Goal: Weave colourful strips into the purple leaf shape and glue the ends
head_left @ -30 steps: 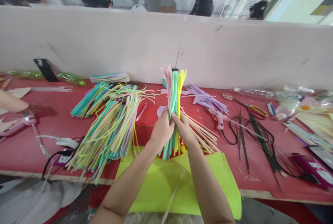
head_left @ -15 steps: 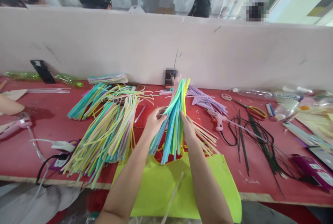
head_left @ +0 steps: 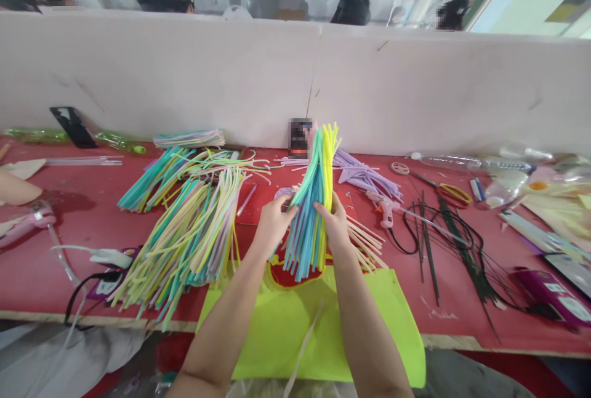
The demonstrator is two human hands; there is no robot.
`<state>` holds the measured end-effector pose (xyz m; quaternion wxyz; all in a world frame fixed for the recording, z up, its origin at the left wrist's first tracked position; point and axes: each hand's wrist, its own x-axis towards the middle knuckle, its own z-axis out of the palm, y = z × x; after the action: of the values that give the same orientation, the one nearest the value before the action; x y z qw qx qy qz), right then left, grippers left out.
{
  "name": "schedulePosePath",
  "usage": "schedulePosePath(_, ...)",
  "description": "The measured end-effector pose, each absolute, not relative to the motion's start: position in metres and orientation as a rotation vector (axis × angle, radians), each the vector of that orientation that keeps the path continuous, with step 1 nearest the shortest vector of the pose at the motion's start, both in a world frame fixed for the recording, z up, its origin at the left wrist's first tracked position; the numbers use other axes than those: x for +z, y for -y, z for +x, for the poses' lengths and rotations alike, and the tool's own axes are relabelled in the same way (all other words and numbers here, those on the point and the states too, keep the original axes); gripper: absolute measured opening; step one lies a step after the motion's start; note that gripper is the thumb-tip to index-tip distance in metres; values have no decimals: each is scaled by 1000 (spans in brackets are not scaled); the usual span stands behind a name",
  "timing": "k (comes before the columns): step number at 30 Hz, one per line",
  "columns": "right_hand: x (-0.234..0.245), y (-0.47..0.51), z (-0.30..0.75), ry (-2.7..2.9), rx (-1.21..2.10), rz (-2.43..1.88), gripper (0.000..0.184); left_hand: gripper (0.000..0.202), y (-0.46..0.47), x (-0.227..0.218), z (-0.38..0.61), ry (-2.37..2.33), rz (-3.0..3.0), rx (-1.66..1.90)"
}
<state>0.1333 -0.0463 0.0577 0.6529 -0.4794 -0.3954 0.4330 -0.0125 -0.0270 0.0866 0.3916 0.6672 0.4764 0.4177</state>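
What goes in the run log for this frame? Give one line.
left hand: grips bundle | right hand: grips bundle | bundle: near upright over table | pile: lies left of hands

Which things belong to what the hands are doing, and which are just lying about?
In hand:
bundle of pipe cleaners, gripped by left hand and right hand.

Lying about:
loose pipe cleaner pile, glue gun, scissors, black wires.

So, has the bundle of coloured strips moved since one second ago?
Yes. The bundle leaned right at its top: it hid the small dark object at the wall before, now that object shows left of it.
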Motion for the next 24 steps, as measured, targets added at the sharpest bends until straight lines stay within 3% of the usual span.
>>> schedulePosePath(6,54,45,135,862,988,-1053,53,20,27,90,-16,-1215,1632,1060)
schedulePosePath(13,52,43,135,790,1007,-1050,39,20,33,99,-17,-1269,1620,1023)
schedulePosePath(18,55,44,134,629,1080,-1009,33,31,45,106,-15,-1076,1713,908)
schedulePosePath(22,58,46,131,575,1326,-880,51,24,58,99,-1,-1108,1973,964)
schedulePosePath(24,55,45,132,601,1330,-863,50,23,64,93,9,-1169,2138,976)
